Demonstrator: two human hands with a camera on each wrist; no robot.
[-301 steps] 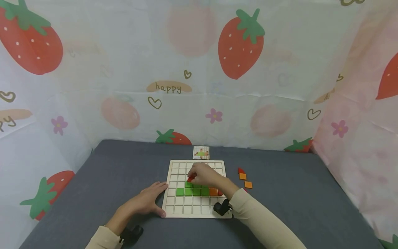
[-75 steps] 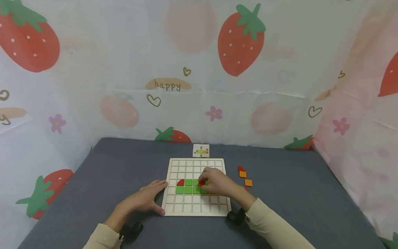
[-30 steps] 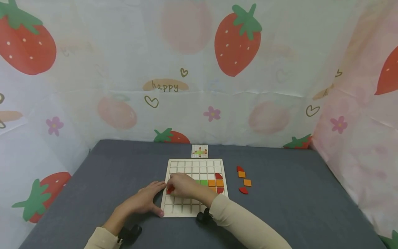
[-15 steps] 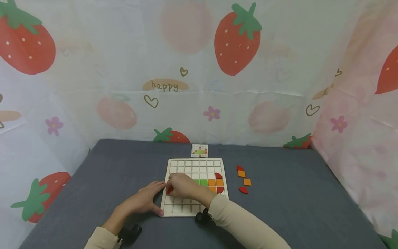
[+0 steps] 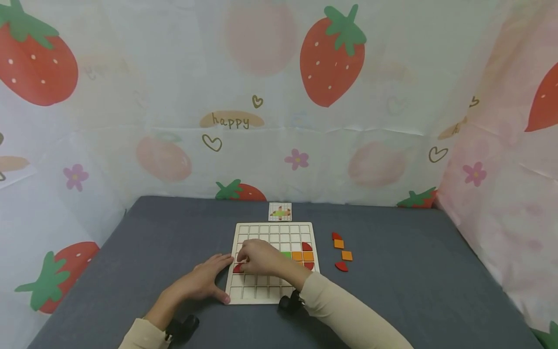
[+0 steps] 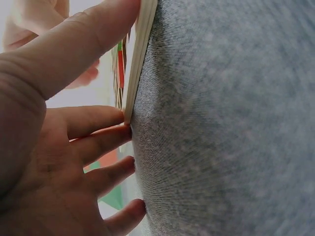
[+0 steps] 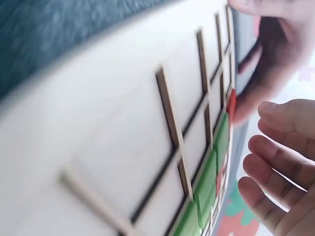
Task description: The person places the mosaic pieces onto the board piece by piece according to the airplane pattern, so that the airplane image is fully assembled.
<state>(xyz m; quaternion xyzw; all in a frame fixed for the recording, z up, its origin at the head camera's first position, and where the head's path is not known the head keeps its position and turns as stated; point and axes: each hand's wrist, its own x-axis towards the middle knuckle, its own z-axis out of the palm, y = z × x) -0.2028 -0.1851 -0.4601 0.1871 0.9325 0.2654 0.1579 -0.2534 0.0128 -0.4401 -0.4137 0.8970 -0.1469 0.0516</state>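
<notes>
A pale wooden grid board (image 5: 250, 293) lies on the grey tabletop. My left hand (image 5: 205, 277) rests at its left edge, thumb at the near corner; in the left wrist view the fingers are spread, with fingertips (image 6: 129, 164) on the cloth. My right hand (image 5: 263, 258) is over the left part of the board, just beside a red quarter-round tile (image 5: 237, 268) in the leftmost column. In the right wrist view its loosely bent fingers (image 7: 268, 164) hold nothing. A green tile (image 5: 285, 255), orange tiles (image 5: 307, 256) and red tiles (image 5: 307, 246) sit in cells; others are hidden beneath the hand.
Right of the board lie loose pieces: a red tile (image 5: 341, 266), an orange tile (image 5: 346, 255), a second orange tile (image 5: 338, 244) and another red tile (image 5: 336, 235). A small pattern card (image 5: 280, 212) lies behind the board. A printed curtain (image 5: 375, 111) encloses the table.
My right hand carried a red tile from mid-board to the leftmost column, pressed there, then let go and drew back slightly right. The left hand has stayed put.
</notes>
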